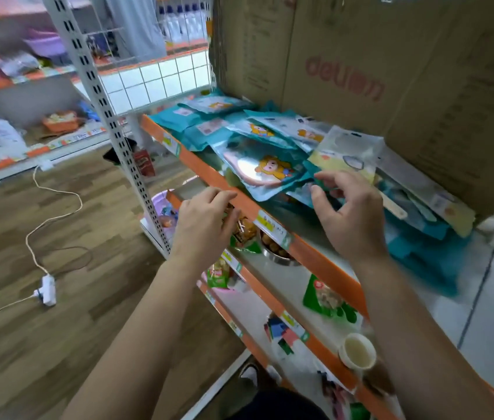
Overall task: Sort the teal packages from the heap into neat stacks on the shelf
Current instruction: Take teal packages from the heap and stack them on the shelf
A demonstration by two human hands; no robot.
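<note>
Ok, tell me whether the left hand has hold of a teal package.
No: the left hand hovers by the orange shelf edge holding nothing, while the right hand pinches a teal package in the heap.

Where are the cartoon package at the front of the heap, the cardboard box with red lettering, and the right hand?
cartoon package (271, 171): head view, on its printed cartoon figure.
cardboard box (345, 77): head view, on its red lettering.
right hand (353, 216): head view, on the back of the hand.
</note>
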